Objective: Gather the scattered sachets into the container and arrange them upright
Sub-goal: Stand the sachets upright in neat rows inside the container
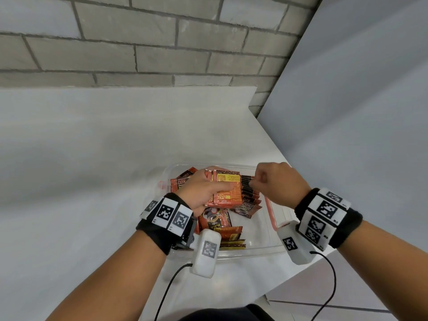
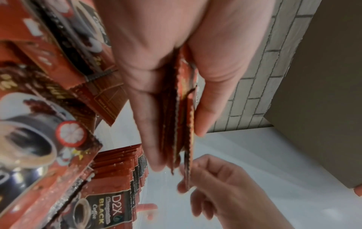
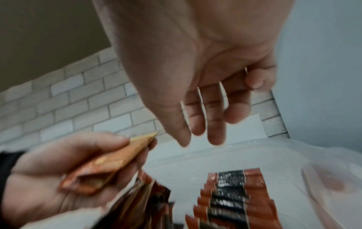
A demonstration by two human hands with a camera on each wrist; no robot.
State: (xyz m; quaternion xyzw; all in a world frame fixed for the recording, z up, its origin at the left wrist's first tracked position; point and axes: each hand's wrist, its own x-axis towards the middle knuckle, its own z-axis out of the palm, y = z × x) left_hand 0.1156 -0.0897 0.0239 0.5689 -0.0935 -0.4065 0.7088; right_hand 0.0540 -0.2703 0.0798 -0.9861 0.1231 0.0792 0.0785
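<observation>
A clear plastic container stands on the white table. Inside it a row of red-and-black sachets stands upright at the far right. More sachets lie flat near its front left. Above the container my left hand grips a stack of orange-red sachets between thumb and fingers. My right hand pinches the end of the outermost sachet, which sticks out past the rest of the stack. The right wrist view is blurred.
The table's right edge runs just past the container, with floor below. A grey panel rises on the right and a brick wall stands behind. The container has a pink clip on its right side. Cables hang from both wrists.
</observation>
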